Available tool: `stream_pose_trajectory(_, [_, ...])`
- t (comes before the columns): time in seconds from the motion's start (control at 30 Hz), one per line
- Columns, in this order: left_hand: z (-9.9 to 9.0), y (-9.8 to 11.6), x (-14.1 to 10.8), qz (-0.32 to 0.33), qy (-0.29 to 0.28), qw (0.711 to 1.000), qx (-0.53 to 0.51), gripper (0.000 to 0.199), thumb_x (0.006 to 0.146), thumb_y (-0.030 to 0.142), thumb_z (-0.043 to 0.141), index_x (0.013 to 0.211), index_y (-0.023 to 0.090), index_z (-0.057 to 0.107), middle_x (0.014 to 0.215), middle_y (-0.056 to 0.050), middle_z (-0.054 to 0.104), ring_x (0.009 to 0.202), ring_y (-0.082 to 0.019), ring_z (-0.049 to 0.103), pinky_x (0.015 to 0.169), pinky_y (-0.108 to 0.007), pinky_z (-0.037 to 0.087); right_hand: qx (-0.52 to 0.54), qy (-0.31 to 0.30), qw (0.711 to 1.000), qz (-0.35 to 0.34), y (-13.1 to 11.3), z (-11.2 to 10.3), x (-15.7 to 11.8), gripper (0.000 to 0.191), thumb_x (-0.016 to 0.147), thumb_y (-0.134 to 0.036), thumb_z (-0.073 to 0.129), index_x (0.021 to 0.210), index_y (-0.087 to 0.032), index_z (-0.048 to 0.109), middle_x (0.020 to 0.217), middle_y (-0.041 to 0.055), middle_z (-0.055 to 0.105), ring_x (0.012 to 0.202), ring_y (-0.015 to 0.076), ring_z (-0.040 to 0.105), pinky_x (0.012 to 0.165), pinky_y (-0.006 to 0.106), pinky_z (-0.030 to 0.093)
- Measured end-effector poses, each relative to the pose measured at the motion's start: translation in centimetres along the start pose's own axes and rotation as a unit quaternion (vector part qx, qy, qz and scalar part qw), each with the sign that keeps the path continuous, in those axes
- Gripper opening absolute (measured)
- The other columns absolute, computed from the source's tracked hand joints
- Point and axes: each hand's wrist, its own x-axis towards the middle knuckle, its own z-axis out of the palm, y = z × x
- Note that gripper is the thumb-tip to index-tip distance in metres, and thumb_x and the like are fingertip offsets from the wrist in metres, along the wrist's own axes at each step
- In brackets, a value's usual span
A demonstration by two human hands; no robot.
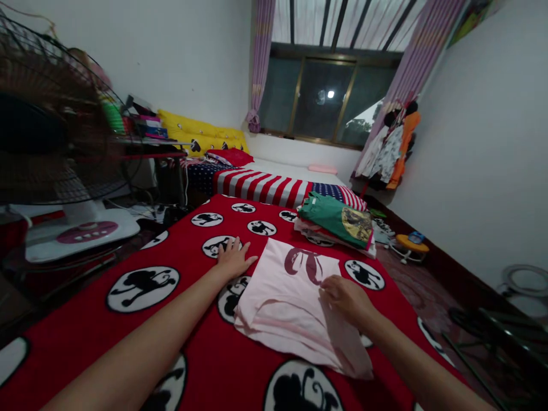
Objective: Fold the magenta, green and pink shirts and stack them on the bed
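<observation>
A pale pink T-shirt [295, 308] with a dark maroon print lies partly folded on the red blanket [205, 348], its neckline toward me and its layers uneven at the near edge. My left hand [234, 260] rests flat on the blanket just left of the shirt, fingers spread and holding nothing. On the shirt's right side, by the print, my right hand [342, 294] has its fingers curled together on the fabric. Beyond it sits a stack of folded clothes, topped by a green T-shirt [329, 214] with a gold print.
A large fan [81, 228] stands at the left, near a cluttered desk [154, 149]. At the back, a bed [274, 185] has a stars-and-stripes cover. Clothes [391, 145] hang at the right wall. A small yellow stool [411, 244] stands on the floor.
</observation>
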Motion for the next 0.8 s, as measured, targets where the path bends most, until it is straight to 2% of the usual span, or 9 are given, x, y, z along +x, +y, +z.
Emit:
stream_pose_trajectory(0.07, [-0.1,0.5,1.7,-0.027,-0.015,0.999,-0.02,0.071,0.087,0.064,0.03,0.146,0.025,0.036,0.156,-0.017,0.021,0.143,-0.039,0.015,0.108,-0.064,0.016,-0.008,0.019,1.0,0.006,0.4,-0.8,2.7,0.028,0.086,-0.027,0.046,0.102,-0.018,0.067,0.109,0.0098,0.067,0.099,0.0227,0.063,0.085,0.032,0.046])
stream_pose_trajectory(0.13, [0.2,1.1,2.8,-0.061,0.012,0.998,-0.025,0.069,0.088,0.062,0.029,0.145,0.025,0.036,0.156,-0.017,0.021,0.143,-0.041,0.013,0.107,-0.067,0.013,-0.007,0.041,0.999,0.005,0.5,-0.9,5.3,0.038,0.085,-0.03,0.049,0.118,-0.015,0.061,0.123,0.0126,0.061,0.112,0.0249,0.058,0.093,0.034,0.043])
stream_pose_trajectory(0.2, [0.9,1.6,3.3,-0.077,0.061,0.995,-0.022,0.067,0.088,0.06,0.028,0.145,0.025,0.038,0.155,-0.017,0.023,0.142,-0.042,0.014,0.106,-0.069,0.011,0.0,0.024,1.0,0.005,0.1,-0.5,7.4,0.052,0.084,-0.033,0.053,0.133,-0.015,0.05,0.135,0.0139,0.054,0.122,0.0266,0.051,0.099,0.038,0.039])
stream_pose_trajectory(0.27, [1.6,1.8,3.4,-0.076,0.094,0.992,-0.023,0.066,0.088,0.059,0.03,0.143,0.025,0.041,0.154,-0.017,0.027,0.142,-0.042,0.017,0.106,-0.068,0.01,0.004,-0.013,1.0,0.008,-0.6,-0.2,8.8,0.059,0.083,-0.036,0.055,0.138,-0.017,0.045,0.136,0.0136,0.054,0.121,0.0277,0.053,0.098,0.04,0.039])
stream_pose_trajectory(0.4, [2.0,1.3,3.4,-0.066,0.094,0.993,-0.041,0.065,0.087,0.06,0.034,0.142,0.027,0.043,0.153,-0.016,0.029,0.142,-0.039,0.018,0.109,-0.065,0.01,-0.042,-0.028,0.998,-0.024,-1.9,-0.4,10.2,0.045,0.082,-0.041,0.056,0.12,-0.016,0.061,0.112,0.0127,0.067,0.103,0.0273,0.062,0.083,0.033,0.043])
stream_pose_trajectory(0.53, [1.8,0.9,3.5,-0.07,0.09,0.992,-0.053,0.064,0.086,0.061,0.037,0.14,0.027,0.045,0.153,-0.014,0.029,0.142,-0.038,0.017,0.109,-0.064,0.009,-0.076,-0.094,0.993,0.009,-2.7,-1.7,10.2,0.033,0.077,-0.046,0.059,0.089,-0.017,0.068,0.084,0.0094,0.07,0.077,0.0237,0.064,0.059,0.027,0.037])
stream_pose_trajectory(0.7, [1.6,0.8,3.4,-0.06,0.08,0.993,-0.069,0.063,0.086,0.059,0.039,0.139,0.026,0.047,0.153,-0.014,0.029,0.143,-0.038,0.017,0.11,-0.063,0.009,-0.068,-0.138,0.988,-0.012,-4.7,-4.2,8.6,0.015,0.073,-0.028,0.058,0.075,-0.016,0.065,0.074,0.0076,0.067,0.065,0.0171,0.059,0.05,0.023,0.029])
stream_pose_trajectory(0.8, [1.4,0.8,3.3,-0.061,0.08,0.992,-0.073,0.062,0.086,0.058,0.04,0.139,0.026,0.047,0.153,-0.014,0.03,0.143,-0.038,0.017,0.111,-0.062,0.009,-0.023,-0.139,0.989,-0.042,-6.4,-6.3,8.0,0.013,0.076,-0.023,0.054,0.077,-0.015,0.065,0.069,0.0051,0.064,0.057,0.0129,0.053,0.048,0.022,0.029])
